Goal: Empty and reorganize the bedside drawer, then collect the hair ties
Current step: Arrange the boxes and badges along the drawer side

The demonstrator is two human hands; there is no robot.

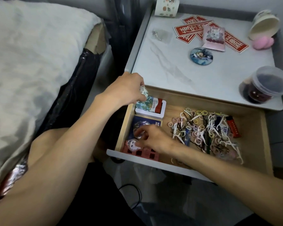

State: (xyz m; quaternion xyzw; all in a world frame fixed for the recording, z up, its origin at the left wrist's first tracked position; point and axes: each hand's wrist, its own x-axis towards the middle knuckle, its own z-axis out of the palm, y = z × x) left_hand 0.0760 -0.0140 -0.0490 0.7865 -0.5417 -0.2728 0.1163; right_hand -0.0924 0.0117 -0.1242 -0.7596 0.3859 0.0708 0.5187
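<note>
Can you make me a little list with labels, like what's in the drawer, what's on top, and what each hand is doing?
Drawer: pulled open
Inside it: pile of small hair ties, red lighter, white tin, blue card
On the tabletop: red stickers, round badge, clear tub, upright paper cup, tipped cup
Left hand: grips a flowery packet over the white tin
Right hand: touches a round shiny thing on the blue card; grip unclear
</note>
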